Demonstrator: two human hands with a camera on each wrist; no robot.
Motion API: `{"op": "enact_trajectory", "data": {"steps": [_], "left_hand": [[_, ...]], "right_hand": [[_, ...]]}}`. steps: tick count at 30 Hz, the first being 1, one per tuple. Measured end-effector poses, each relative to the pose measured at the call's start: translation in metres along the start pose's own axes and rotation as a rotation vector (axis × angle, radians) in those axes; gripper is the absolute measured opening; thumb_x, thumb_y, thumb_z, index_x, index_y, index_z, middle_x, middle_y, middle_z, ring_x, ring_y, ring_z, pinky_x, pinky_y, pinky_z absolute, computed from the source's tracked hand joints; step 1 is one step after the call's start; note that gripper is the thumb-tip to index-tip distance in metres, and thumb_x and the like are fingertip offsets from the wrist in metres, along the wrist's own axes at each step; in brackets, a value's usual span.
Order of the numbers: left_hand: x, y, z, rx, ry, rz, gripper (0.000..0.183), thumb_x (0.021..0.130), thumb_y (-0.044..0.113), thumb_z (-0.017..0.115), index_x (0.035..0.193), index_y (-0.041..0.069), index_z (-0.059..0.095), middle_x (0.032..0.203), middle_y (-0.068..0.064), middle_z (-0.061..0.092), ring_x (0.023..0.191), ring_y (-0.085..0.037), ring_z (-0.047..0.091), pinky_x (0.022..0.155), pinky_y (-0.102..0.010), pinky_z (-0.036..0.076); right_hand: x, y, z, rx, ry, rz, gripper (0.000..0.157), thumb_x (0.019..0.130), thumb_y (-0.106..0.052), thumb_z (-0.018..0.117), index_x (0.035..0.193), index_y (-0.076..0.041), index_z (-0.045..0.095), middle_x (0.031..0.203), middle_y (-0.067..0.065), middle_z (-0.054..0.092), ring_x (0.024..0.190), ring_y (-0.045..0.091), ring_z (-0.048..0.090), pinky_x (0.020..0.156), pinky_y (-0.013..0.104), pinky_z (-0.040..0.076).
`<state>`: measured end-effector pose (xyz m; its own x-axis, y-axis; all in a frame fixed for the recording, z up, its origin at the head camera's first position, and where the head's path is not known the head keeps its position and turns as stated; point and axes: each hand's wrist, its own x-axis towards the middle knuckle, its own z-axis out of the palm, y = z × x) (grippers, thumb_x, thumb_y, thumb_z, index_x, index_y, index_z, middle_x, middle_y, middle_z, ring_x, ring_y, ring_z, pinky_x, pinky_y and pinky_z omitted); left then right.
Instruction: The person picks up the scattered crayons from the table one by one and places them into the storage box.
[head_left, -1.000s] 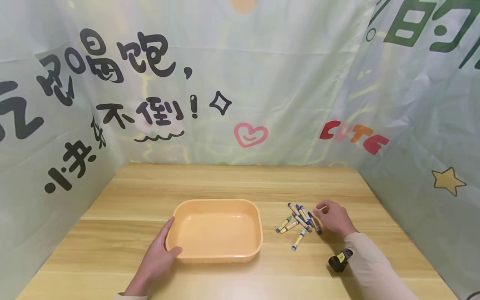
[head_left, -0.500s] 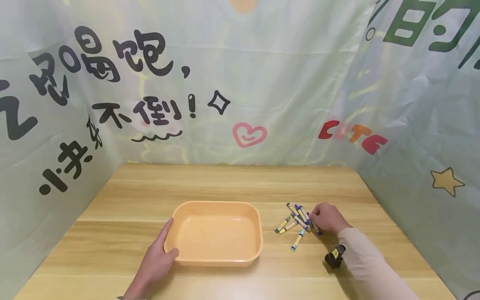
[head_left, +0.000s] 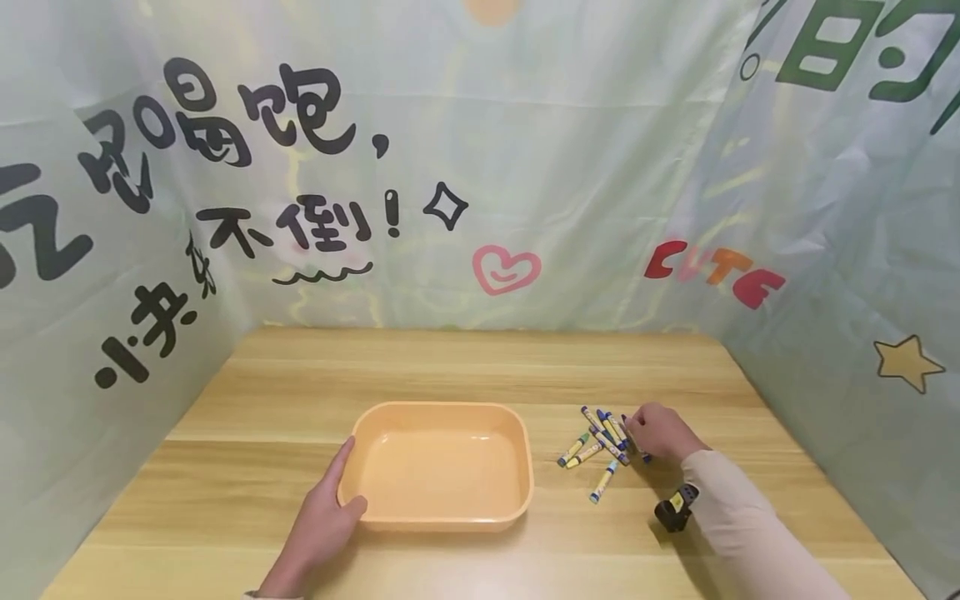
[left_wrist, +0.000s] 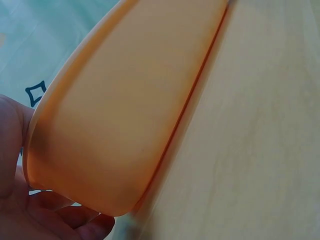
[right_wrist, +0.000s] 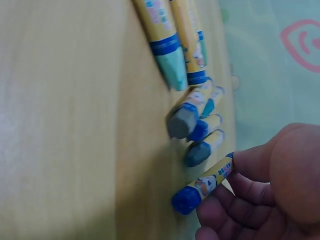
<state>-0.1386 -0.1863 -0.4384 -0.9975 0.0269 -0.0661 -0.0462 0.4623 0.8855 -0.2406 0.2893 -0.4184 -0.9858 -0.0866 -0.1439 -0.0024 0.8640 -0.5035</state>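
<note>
My left hand (head_left: 326, 512) holds the left front corner of a shallow orange plastic tray (head_left: 442, 527), thumb over the rim. In the left wrist view, the fingers (left_wrist: 75, 220) curl against the tray's outer wall (left_wrist: 130, 100). To the tray's right, my right hand (head_left: 662, 432) pinches a crayon with a blue tip at the pile's right edge. The right wrist view shows this blue crayon (right_wrist: 205, 186) slanting between thumb and fingers. Several other crayons lie heaped beside it, among them a grey one (right_wrist: 182, 120) and a light teal one (head_left: 603, 482).
The wooden table (head_left: 480, 367) has printed cloth curtains (head_left: 570, 167) along its back and both sides. A small black device (head_left: 677, 508) is strapped at the right wrist. The light teal crayon lies in front of the heap.
My right hand has moved in from beside the heap, and its thumb and fingers have closed on the blue crayon. The left hand keeps its hold on the tray. The head view shifts slightly.
</note>
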Motion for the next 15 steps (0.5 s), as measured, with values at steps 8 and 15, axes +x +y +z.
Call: {"op": "enact_trajectory", "data": {"steps": [8,15], "left_hand": [[-0.001,0.0,0.0,0.02,0.001,-0.018,0.087,0.083,0.0,0.052,0.157,0.02,0.011,0.157,-0.022,0.015,0.041,-0.005,0.025,0.037,-0.016,0.026],[0.0,0.001,0.0,0.009,-0.016,0.009,0.087,0.085,-0.001,0.053,0.157,0.018,0.01,0.157,-0.024,0.014,0.04,-0.005,0.028,0.037,-0.017,0.028]], "right_hand": [[0.001,-0.007,-0.009,0.092,0.021,-0.061,0.033,0.102,-0.014,0.046,0.069,-0.009,0.045,0.062,0.001,0.041,0.055,0.016,0.04,0.052,0.031,0.036],[0.005,-0.023,-0.017,0.343,-0.067,-0.093,0.029,0.104,-0.009,0.041,0.077,0.0,0.048,0.063,0.002,0.042,0.055,0.015,0.038,0.055,0.031,0.036]]}}
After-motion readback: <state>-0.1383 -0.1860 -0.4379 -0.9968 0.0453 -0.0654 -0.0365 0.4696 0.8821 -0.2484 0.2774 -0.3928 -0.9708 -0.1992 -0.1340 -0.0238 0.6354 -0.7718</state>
